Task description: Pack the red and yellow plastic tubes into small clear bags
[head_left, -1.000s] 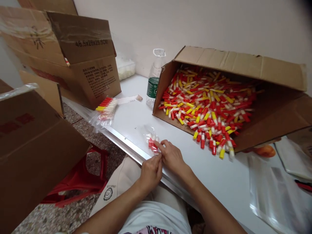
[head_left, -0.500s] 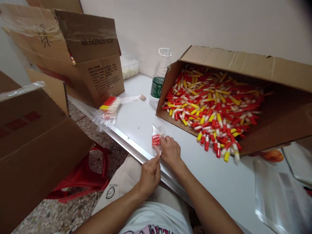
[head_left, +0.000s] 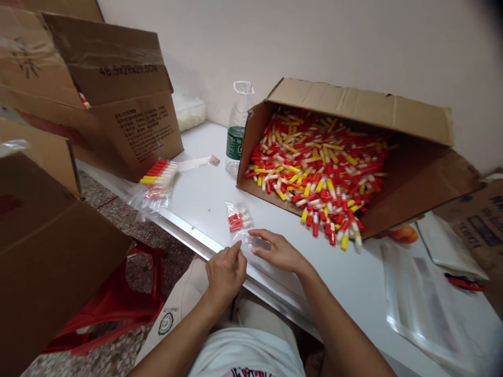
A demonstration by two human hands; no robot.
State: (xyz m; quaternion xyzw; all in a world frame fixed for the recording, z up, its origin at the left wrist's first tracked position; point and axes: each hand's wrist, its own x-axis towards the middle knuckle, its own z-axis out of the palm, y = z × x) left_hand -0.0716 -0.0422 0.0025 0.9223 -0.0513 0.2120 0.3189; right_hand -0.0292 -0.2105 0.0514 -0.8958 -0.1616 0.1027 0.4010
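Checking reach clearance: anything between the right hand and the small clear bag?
Nothing visible. The right hand is close by the small clear bag; the left hand is at its near end, not between.

1. A clear bottle (head_left: 234, 141) with a green label stands upright.
2. Behind and left of the bottle sits a tub (head_left: 190, 113) with pale contents.
3. Just left of the bottle lies a pale printed strip (head_left: 198, 162).
4. Well right of the bottle rests an orange, rounded object (head_left: 405, 234), partly hidden.
5. Lower left of the bottle, a red stool (head_left: 113, 301).
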